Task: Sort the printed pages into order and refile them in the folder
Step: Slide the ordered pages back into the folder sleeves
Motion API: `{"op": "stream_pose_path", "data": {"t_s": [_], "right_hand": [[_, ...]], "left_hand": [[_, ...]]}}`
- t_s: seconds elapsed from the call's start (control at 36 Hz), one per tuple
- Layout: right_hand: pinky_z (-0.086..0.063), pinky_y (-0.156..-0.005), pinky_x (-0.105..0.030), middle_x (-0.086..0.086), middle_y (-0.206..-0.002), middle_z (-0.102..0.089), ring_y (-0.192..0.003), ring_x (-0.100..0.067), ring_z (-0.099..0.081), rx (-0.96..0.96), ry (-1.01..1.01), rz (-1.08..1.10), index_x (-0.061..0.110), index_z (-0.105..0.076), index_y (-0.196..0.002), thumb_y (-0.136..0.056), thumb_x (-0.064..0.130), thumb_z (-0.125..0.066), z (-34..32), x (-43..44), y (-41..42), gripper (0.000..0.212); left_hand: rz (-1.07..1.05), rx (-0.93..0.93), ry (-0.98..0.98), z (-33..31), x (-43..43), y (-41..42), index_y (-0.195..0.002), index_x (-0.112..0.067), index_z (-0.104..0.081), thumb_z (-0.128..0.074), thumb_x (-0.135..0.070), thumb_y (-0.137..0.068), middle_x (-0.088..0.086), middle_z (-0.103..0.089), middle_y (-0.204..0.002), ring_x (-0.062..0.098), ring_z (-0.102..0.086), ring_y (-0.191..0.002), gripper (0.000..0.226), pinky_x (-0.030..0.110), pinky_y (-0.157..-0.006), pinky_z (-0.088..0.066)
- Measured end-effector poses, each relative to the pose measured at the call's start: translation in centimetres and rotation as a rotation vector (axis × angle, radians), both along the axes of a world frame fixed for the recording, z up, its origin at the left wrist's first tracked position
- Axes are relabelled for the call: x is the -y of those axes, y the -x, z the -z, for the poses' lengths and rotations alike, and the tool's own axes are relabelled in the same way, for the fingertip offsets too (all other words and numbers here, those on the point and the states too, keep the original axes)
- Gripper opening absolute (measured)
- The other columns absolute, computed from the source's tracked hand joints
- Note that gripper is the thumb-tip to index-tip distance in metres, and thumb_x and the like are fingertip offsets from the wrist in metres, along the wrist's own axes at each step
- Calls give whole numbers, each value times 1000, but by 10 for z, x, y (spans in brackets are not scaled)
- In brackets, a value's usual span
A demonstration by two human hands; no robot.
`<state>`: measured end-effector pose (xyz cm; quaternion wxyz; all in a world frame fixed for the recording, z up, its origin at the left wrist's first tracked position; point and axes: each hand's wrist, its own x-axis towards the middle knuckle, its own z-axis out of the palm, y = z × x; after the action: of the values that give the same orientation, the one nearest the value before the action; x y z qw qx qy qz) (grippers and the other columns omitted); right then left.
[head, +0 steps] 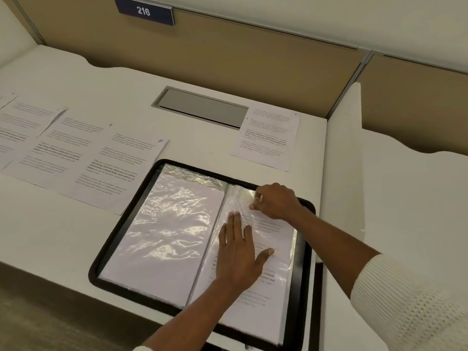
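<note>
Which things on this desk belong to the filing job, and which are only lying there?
Belong to the job:
black folder, lying open
right sleeve with a printed page in it
left hand, pressing flat on that sleeve
right hand, pinching the sleeve near its top
row of loose pages
single page, far right

Only there:
grey desk hatch
sign 216

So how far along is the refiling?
Done: the left sleeve looks filled. In hand: the left hand presses a printed page in the right sleeve while the right hand pinches that sleeve's top. Remaining: the loose pages, including 9 and 10, and a single sheet at right, unfiled on the desk.
</note>
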<state>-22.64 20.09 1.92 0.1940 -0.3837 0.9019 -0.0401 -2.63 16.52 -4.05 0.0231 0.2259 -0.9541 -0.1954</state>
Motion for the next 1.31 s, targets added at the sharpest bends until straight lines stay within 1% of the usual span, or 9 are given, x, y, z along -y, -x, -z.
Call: {"op": "stream_pose_path", "data": {"t_s": [0.19, 0.33, 0.5, 0.58, 0.78, 0.97, 1.11, 1.19, 1.31], "right_hand": [[-40, -102, -46, 2, -91, -59, -113, -24, -49, -141, -283, 100, 25, -61, -87, -71, 59, -88, -27, -20, 16, 47], [-56, -75, -37, 1, -84, -70, -83, -20, -68, 199, 243, 450, 19, -68, -76, -67, 39, -98, -24, -39, 8, 38], [-47, -80, -31, 0, -119, -58, -105, -20, -60, 211, 541, 734, 20, -44, -134, -75, 48, -91, -10, -60, -31, 80], [-49, -79, -27, 2, -122, -56, -104, -18, -62, 307, 616, 784, 17, -36, -145, -78, 45, -90, -4, -68, -58, 92], [-58, -74, -23, 6, -117, -73, -93, -7, -73, 522, 740, 879, 25, -57, -127, -83, 38, -87, 12, -89, -116, 55], [-56, -101, -59, -10, -125, -75, -111, -32, -74, 994, 908, 802, 17, -66, -134, -88, 26, -83, -4, -90, -148, 50], [-43, -113, -63, -23, -147, -58, -135, -46, -55, 1376, 1101, 693, 11, -50, -152, -87, 60, -75, -27, -71, -162, 85], [-32, -119, -65, -31, -151, -49, -141, -51, -44, 1388, 1035, 522, 10, -41, -158, -91, 77, -55, -35, -50, -166, 96], [-30, -120, -67, -16, -157, -49, -146, -39, -44, 1251, 914, 283, 13, -38, -159, -96, 74, -48, -46, -17, -179, 89]], "left_hand": [[57, 15, -9, -4, 7, -4, -156, -16, -38, -29, -86, -93, 16, -4, -176, 31, 4, -163, 94, 44, -127, 8], [60, 4, -38, -8, 9, -6, -157, -18, -35, -33, -88, -91, 12, -4, -176, 30, 0, -163, 96, 42, -126, 8], [74, -8, -63, -10, 14, -10, -157, -21, -33, -34, -89, -89, 8, -3, -177, 28, -2, -163, 96, 39, -125, 5], [99, -46, -76, -6, 19, -14, -152, -18, -39, -37, -86, -92, 11, -8, -176, 28, -2, -163, 91, 44, -131, -7], [111, -115, -138, -8, 28, -20, -148, -15, -45, -55, -65, -98, 11, -2, -176, 26, 5, -163, 72, 45, -125, -24], [-20, -138, -359, -36, 41, -34, -135, -25, -53, -51, -76, -93, -3, -27, -167, 15, -14, -159, 67, 46, -108, -50], [-199, -121, -591, -80, 66, -40, -112, -36, -61, -44, -92, -84, -19, -63, -118, 6, -60, -110, 64, 41, -94, -57], [-286, -97, -736, -110, 88, -46, -103, -34, -68, -34, -103, -76, -15, -71, -107, 7, -68, -101, 81, 36, -90, -56], [-358, -11, -875, -139, 135, -61, -112, -27, -77, -30, -108, -70, -5, -79, -102, 18, -74, -98, 102, 40, -91, -59]]}}
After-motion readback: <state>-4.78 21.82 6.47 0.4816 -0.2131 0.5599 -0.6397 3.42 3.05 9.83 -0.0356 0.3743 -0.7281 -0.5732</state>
